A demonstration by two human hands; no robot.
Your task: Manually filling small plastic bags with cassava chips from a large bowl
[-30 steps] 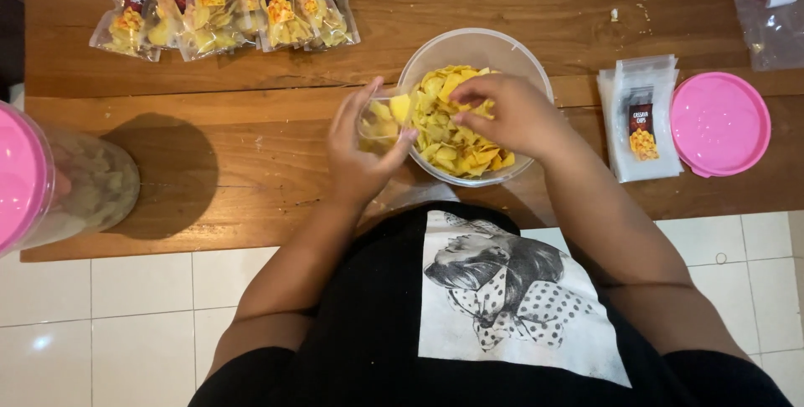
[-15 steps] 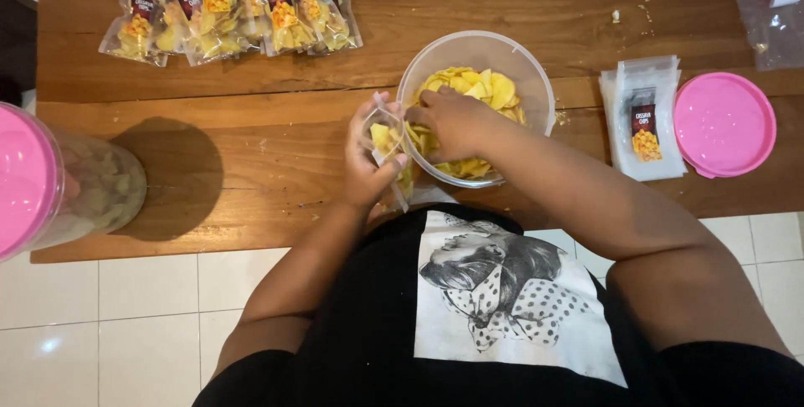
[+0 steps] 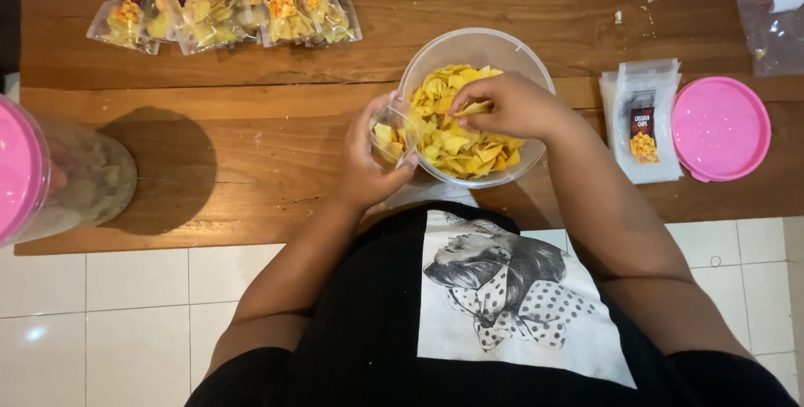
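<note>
Far left on the wooden worktop [image 3: 251, 164] there's a clear jar with a pink lid [image 3: 50, 177] lying on its side, pale chips visible inside. Up at the back edge sits a row of filled chip packets [image 3: 222, 5] — yellow chips, dark labels.

Middle of the worktop is where the hands are. The left hand [image 3: 368, 164] is wrapped around a small clear pouch [image 3: 392, 132], its fingers curled shut on the pouch and holding it right up against the rim of the clear bowl [image 3: 477, 43]; a few yellow chips are already in the pouch. The bowl is heaped with yellow chips [image 3: 456, 143]. The right hand [image 3: 511, 105] is down inside the bowl, fingers pinched narrow on a chip or two, just beside the pouch's mouth.

Further right there's a stack of empty labelled pouches [image 3: 643, 122], touching a pink lid [image 3: 720, 126] lying flat — and a clear plastic bag [image 3: 766, 13] in the far back corner. A few crumbs lie scattered near it.
</note>
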